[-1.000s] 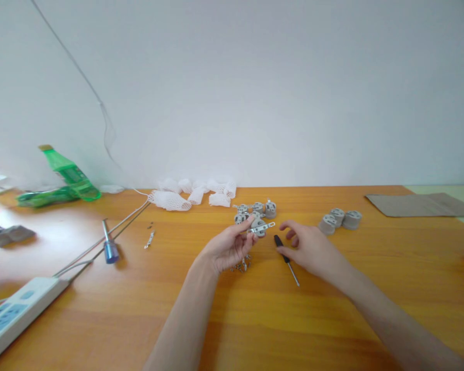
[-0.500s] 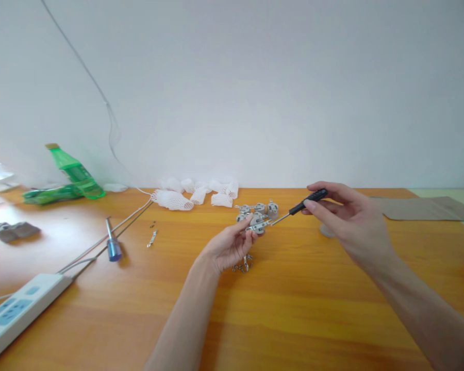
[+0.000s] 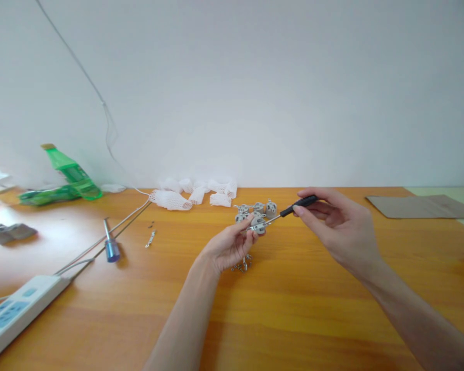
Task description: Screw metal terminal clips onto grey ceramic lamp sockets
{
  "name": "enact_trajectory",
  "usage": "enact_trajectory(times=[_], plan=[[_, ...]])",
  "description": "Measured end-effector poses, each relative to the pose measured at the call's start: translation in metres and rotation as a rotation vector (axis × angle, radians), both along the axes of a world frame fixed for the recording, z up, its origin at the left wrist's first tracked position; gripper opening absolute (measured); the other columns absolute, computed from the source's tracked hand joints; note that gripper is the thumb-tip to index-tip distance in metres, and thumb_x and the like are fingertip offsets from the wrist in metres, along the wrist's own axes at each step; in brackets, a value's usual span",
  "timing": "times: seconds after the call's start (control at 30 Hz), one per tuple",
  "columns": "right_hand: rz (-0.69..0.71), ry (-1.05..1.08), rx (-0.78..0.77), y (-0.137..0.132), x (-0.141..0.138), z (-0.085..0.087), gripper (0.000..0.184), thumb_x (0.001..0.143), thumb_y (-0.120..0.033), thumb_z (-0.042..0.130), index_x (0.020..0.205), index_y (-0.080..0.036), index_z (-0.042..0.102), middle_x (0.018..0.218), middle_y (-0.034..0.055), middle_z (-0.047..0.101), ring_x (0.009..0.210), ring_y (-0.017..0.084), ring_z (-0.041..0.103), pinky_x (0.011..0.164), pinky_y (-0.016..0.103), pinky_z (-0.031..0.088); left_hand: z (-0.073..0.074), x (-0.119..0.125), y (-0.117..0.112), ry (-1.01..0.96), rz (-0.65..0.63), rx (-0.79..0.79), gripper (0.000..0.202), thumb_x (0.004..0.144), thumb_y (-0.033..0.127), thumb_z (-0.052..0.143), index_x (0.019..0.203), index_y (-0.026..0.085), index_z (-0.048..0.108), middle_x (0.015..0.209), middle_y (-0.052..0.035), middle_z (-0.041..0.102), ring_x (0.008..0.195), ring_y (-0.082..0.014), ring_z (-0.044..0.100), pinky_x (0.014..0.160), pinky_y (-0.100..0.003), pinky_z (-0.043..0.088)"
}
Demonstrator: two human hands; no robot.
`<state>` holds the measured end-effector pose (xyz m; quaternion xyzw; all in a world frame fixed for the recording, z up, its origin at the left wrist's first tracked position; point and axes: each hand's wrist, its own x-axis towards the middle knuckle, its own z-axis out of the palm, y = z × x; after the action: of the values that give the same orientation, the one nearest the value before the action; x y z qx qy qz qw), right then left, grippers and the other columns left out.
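A black-handled precision screwdriver (image 3: pixel 303 203) has its tip against a small grey metal fitting (image 3: pixel 258 224).

Assembly wkshop: wood bench (image 3: pixel 81 330), pwr strip (image 3: pixel 21 312), small screwdriver (image 3: pixel 303 201).

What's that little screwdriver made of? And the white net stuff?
The small screwdriver seems to have a glossy black plastic handle and a thin, shiny steel shaft. The white netting looks like matte foam plastic with open holes, though I can't be sure.

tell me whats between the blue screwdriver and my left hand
In the head view, a small metal strip lies on the wooden tabletop between the blue-handled screwdriver and the left hand.
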<state>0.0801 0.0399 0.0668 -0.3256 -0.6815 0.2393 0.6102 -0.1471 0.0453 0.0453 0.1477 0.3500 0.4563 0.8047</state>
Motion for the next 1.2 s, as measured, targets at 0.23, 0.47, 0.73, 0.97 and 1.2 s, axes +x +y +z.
enact_trajectory(times=[0.23,0.47,0.73,0.97,1.2], plan=[[-0.156,-0.637,0.401,-0.018,0.002,0.020,0.012,0.093,-0.012,0.065,0.104,-0.018,0.069,0.098,0.0057,0.074,0.085,0.018,0.071,0.076,0.029,0.056,0.001,0.000,0.002,0.113,0.122,0.067,0.015,0.098,0.015,0.058,0.091,0.007,0.069,0.078,-0.0075,0.070,0.056,-0.0060,0.066,0.054,-0.009,0.057],[-0.198,-0.832,0.166,-0.020,-0.006,0.016,0.008,0.097,-0.022,0.063,0.096,-0.018,0.070,0.079,0.0033,0.072,0.063,0.020,0.066,0.059,0.032,0.047,0.006,0.001,0.000,0.208,0.192,0.177,0.022,0.098,0.012,0.055,0.090,0.004,0.073,0.076,-0.0072,0.072,0.059,-0.0066,0.067,0.060,-0.010,0.059],[-0.068,-0.580,0.075,-0.012,-0.016,-0.002,0.026,0.100,-0.017,0.050,0.122,-0.022,0.061,0.117,0.0108,0.070,0.099,0.023,0.071,0.084,0.036,0.057,0.004,0.008,0.000,0.294,0.224,0.264,0.019,0.095,0.016,0.063,0.090,0.004,0.076,0.093,-0.0128,0.076,0.064,-0.0069,0.068,0.064,-0.012,0.059],[-0.188,-0.561,0.045,-0.010,-0.014,-0.006,0.017,0.101,-0.022,0.051,0.113,-0.021,0.063,0.097,0.0068,0.077,0.084,0.024,0.075,0.074,0.036,0.058,0.009,0.013,-0.003,0.326,0.239,0.274,0.020,0.095,0.013,0.061,0.085,0.006,0.077,0.094,-0.0119,0.076,0.065,-0.0071,0.066,0.067,-0.015,0.060],[-0.101,-0.510,0.171,-0.007,-0.013,-0.009,0.025,0.098,-0.015,0.055,0.122,-0.022,0.059,0.114,0.0082,0.072,0.101,0.021,0.071,0.090,0.035,0.056,0.009,0.013,-0.002,0.338,0.250,0.276,0.017,0.094,0.013,0.064,0.086,0.005,0.077,0.086,-0.0101,0.075,0.062,-0.0074,0.066,0.063,-0.014,0.058]])
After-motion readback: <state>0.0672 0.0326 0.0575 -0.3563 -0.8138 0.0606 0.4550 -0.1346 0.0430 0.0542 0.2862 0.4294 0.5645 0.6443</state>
